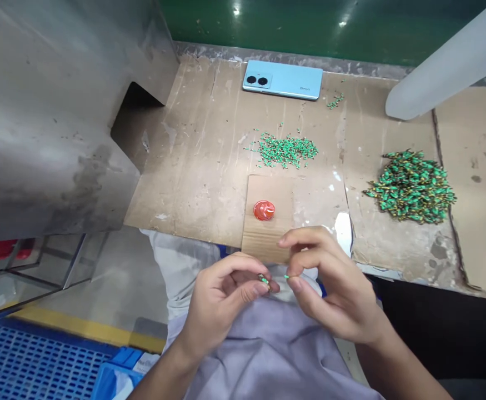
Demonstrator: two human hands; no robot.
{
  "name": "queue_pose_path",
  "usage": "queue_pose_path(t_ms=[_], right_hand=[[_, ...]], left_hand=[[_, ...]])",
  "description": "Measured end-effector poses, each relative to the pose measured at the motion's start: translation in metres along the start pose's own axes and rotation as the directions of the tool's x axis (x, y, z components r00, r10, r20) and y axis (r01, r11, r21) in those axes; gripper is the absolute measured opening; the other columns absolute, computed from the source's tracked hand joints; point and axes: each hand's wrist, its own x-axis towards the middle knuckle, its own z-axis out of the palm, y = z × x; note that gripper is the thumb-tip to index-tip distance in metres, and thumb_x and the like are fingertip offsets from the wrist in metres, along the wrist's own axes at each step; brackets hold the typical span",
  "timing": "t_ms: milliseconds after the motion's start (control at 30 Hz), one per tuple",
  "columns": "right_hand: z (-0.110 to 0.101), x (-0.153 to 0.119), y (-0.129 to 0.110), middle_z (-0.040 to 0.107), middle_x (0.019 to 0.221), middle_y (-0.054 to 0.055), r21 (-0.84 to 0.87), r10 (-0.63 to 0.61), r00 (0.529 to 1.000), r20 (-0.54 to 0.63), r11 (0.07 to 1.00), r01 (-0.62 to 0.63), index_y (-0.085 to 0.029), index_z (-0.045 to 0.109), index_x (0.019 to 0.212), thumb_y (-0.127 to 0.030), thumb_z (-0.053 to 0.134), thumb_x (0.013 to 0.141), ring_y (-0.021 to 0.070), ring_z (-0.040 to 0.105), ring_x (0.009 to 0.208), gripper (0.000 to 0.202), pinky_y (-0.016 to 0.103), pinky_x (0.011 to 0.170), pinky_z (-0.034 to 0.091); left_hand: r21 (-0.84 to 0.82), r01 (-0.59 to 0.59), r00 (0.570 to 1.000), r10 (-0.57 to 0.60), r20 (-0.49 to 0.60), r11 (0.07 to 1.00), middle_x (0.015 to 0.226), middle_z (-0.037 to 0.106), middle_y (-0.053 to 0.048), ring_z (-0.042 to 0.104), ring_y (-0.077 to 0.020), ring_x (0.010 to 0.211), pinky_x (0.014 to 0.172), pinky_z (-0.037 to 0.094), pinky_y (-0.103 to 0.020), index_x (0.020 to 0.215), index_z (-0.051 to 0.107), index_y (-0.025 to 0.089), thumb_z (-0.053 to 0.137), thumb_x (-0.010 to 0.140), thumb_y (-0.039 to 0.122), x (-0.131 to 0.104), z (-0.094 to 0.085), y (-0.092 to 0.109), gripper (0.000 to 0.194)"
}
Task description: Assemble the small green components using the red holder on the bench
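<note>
Between the thumb and fingertips of my left hand [230,294] is a small green and gold piece [264,279], its exact kind too small to tell. My right hand [334,283] pinches a tiny green bead-like piece [287,276] between thumb and index finger, a short way from the left fingertips. Both hands hover over my lap at the table's front edge. Just beyond them, a round red lump [264,210] with a glossy top rests on a cardboard strip [267,186]. Farther back lies a loose scatter of tiny green pieces [287,150].
A heap of larger green and gold pieces [413,186] sits at the right. At the back lies a light blue phone [284,80], near a white tube [446,64]. A metal housing [59,111] stands left, with blue crates [38,361] on the floor.
</note>
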Motion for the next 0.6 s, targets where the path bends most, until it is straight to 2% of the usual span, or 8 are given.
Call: queue_pose_path(t_ms=[167, 267, 333, 467, 600], right_hand=[[0.013, -0.001, -0.004, 0.068, 0.118, 0.007, 0.146, 0.022, 0.999, -0.036, 0.989, -0.016, -0.025, 0.063, 0.104, -0.009, 0.067, 0.096, 0.0217, 0.070, 0.112, 0.019, 0.034, 0.096, 0.061], [0.014, -0.006, -0.001, 0.068, 0.114, 0.006, 0.227, 0.104, 0.992, -0.068, 0.970, -0.086, -0.026, 0.064, 0.102, -0.011, 0.068, 0.099, 0.0214, 0.069, 0.109, 0.015, 0.034, 0.095, 0.060], [0.014, -0.010, 0.000, 0.067, 0.113, 0.006, 0.256, 0.162, 0.983, -0.082, 0.957, -0.137, -0.026, 0.065, 0.101, -0.014, 0.068, 0.100, 0.0214, 0.069, 0.106, 0.013, 0.035, 0.095, 0.060], [0.014, -0.016, -0.001, 0.067, 0.110, 0.006, 0.294, 0.234, 0.968, -0.093, 0.935, -0.198, -0.026, 0.065, 0.098, -0.014, 0.068, 0.100, 0.0221, 0.068, 0.104, 0.013, 0.037, 0.093, 0.059], [0.011, -0.022, -0.005, 0.067, 0.110, 0.005, 0.346, 0.258, 0.958, -0.129, 0.917, -0.200, -0.025, 0.066, 0.096, -0.011, 0.069, 0.097, 0.0197, 0.069, 0.100, 0.015, 0.033, 0.089, 0.060]], left_hand=[[-0.017, 0.013, 1.000, -0.012, 0.023, 1.000, 0.093, 0.082, -0.003, 0.082, -0.0162, 0.079, 0.073, 0.070, -0.023, 0.109, 0.080, 0.021, 0.083, 0.098, 0.021, -0.003, 0.003, -0.003, 0.012], [-0.069, 0.081, 0.996, -0.078, 0.041, 0.994, 0.096, 0.079, -0.004, 0.082, -0.0169, 0.071, 0.061, 0.067, -0.023, 0.107, 0.080, 0.020, 0.082, 0.099, 0.027, -0.003, 0.003, -0.004, 0.011], [-0.104, 0.099, 0.994, -0.095, 0.047, 0.990, 0.096, 0.079, -0.004, 0.082, -0.0159, 0.070, 0.059, 0.066, -0.020, 0.104, 0.081, 0.020, 0.081, 0.100, 0.027, -0.001, 0.003, -0.005, 0.008], [-0.118, 0.101, 0.995, -0.097, 0.035, 0.988, 0.097, 0.083, -0.004, 0.083, -0.0162, 0.075, 0.064, 0.067, -0.020, 0.107, 0.084, 0.023, 0.085, 0.097, 0.024, 0.002, 0.006, -0.005, 0.010], [-0.048, 0.133, 0.988, -0.129, 0.085, 0.990, 0.105, 0.086, -0.003, 0.083, -0.0147, 0.088, 0.080, 0.069, -0.021, 0.116, 0.087, 0.030, 0.083, 0.099, 0.019, 0.005, 0.012, -0.005, 0.021]])
